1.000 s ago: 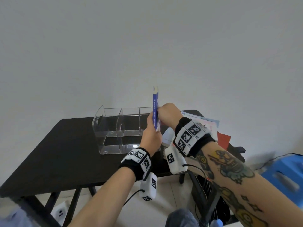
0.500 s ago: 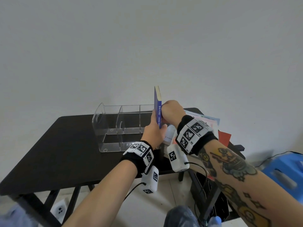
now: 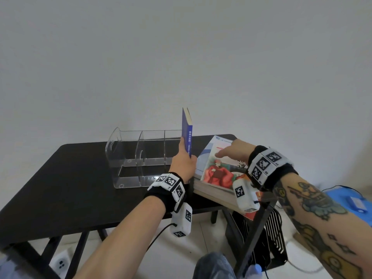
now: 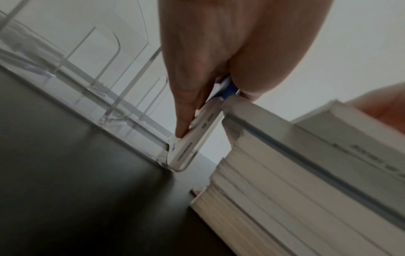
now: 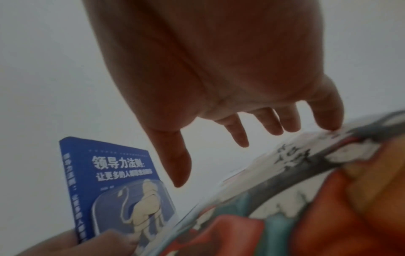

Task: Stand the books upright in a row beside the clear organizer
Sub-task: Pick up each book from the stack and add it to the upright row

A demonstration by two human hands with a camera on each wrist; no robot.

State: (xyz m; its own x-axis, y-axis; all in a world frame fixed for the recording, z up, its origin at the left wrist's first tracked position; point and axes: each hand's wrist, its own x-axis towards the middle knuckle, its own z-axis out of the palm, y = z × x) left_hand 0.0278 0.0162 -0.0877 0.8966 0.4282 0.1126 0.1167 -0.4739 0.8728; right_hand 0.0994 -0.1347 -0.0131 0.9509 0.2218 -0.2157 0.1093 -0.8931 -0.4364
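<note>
Right hand (image 3: 234, 149) has let go of the blue book (image 3: 187, 133) and swung out over the stack of flat books (image 3: 219, 174) to the right; a second ago both hands were on the blue volume. Head view has also dipped, showing more of the stack

Left hand (image 3: 182, 165) alone grips the blue book now, fingers on the organizer side, thumb on the stack side, low on the spine. Book stands upright on the black table (image 3: 66, 178), right up against the right end wall of the clear organizer (image 3: 141, 158) — left wrist view shows its lower corner (image 4: 186, 152) by the acrylic edge; contact likely, not certain

Right hand is empty, fingers spread and relaxed, fingertips (image 5: 328, 119) at or just over the illustrated cover of the top book (image 5: 306, 181). No grasp yet

Step in hand, as I judge it: first book placed, being steadied; second book about to be fetched. Several still lie flat, so the task is early

Next move calls for:
- getting fingers under the top cover's edge and lifting that one book only
- turning it upright, setting it just beside the blue one
- left hand holding on till the second book props the first; a lone thin paperback may tip
</note>
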